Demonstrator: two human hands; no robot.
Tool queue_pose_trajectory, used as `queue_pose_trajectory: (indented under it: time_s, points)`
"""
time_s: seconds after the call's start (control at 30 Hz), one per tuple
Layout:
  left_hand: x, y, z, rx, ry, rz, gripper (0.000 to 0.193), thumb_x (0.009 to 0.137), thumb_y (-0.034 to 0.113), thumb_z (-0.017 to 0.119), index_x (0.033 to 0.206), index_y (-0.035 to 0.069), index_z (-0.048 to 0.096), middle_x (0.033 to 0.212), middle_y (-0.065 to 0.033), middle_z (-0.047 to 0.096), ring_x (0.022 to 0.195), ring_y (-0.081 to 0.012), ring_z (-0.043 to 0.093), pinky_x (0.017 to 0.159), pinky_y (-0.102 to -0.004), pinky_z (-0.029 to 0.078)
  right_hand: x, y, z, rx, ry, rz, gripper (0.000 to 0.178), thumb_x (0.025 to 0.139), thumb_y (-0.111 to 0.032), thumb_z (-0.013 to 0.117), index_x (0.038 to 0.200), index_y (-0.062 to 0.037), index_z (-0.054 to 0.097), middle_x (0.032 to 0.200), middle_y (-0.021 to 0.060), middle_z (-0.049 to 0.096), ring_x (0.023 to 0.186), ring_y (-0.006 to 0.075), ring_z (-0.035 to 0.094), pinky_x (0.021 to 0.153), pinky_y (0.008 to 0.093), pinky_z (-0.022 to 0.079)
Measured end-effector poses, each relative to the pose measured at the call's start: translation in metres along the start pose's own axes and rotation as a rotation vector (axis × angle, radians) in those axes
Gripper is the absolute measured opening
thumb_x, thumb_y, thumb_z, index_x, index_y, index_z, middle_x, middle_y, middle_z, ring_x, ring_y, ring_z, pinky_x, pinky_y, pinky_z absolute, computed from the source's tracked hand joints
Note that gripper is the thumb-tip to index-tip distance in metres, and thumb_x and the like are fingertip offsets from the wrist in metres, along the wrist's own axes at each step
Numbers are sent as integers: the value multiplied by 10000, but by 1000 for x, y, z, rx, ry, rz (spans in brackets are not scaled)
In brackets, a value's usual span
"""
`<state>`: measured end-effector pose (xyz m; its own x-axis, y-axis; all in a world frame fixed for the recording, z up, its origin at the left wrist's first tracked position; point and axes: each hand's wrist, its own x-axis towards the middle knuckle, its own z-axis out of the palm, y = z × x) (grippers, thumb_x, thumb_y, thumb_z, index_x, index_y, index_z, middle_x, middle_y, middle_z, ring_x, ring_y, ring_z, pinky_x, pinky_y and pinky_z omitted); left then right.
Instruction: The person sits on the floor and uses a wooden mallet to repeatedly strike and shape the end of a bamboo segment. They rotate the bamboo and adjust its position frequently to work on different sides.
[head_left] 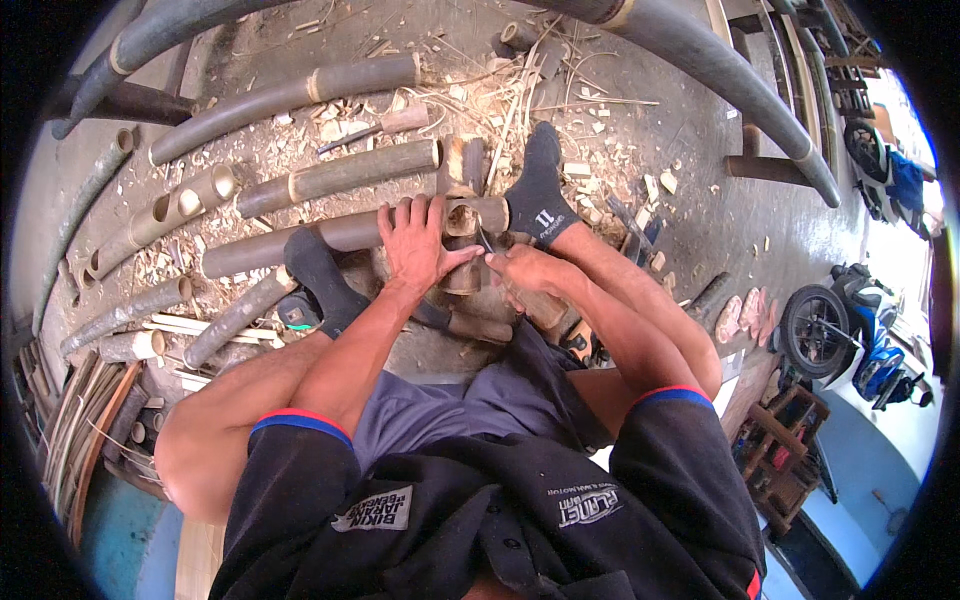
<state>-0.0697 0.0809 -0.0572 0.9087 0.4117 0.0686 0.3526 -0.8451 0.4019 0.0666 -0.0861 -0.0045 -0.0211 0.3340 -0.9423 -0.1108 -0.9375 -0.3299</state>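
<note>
A dark bamboo pole lies across in front of me, with a hole cut in its side near the right end. My left hand grips it just left of the hole, its fingers over the top. The left thumb reaches toward a thin dark blade at the hole's near edge. My right hand is closed around the tool with that blade, which looks like a knife; its handle is mostly hidden. My socked feet rest against the pole, one near each end.
Cut bamboo lengths lie beyond the pole, one piece with several holes. A wooden-handled chisel rests among pale chips. Long bamboo spans the far side on supports. Split strips lean at left; a motorbike stands at right.
</note>
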Motion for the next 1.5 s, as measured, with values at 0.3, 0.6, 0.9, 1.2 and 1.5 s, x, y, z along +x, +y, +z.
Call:
queue_pose_trajectory:
  time_s: [0.3,0.6,0.9,1.2,1.5]
  points:
    - [0,-3,-5,41,-53,33,928,656,706,760,1325,92,573,1206,-109,574,1191,-314,498,1080,-593,296,7,-7,-15,234,-184,102,566,1034,-534,502,1020,4,676,655,74,581,541,226,592,499,406,506]
    - [22,-41,-18,-29,-390,173,854,711,401,811,1448,115,486,1299,-127,604,1245,-322,547,1062,-495,416,17,-6,105,1256,263,-146,206,945,-272,624,1040,-100,563,765,69,566,605,231,592,544,427,539]
    - [23,-46,-7,-116,-369,203,811,712,306,837,1425,100,510,1236,-131,641,1206,-312,587,1014,-458,443,87,-13,173,1377,603,-247,397,962,-301,648,1200,-28,485,1012,99,584,884,243,617,701,455,575]
    - [22,-51,-15,-145,-405,186,827,729,334,842,1441,85,503,1353,-196,608,1289,-375,549,1062,-488,432,98,-60,176,1445,859,-308,393,954,-242,670,1229,-11,510,1151,126,609,1009,262,620,834,467,547]
    - [64,-79,-16,-399,-41,33,516,835,349,733,1228,27,643,1229,-200,632,1214,-385,561,1029,-475,465,106,63,173,313,957,-337,383,927,-285,678,1172,-39,515,870,126,677,702,306,674,633,456,552]
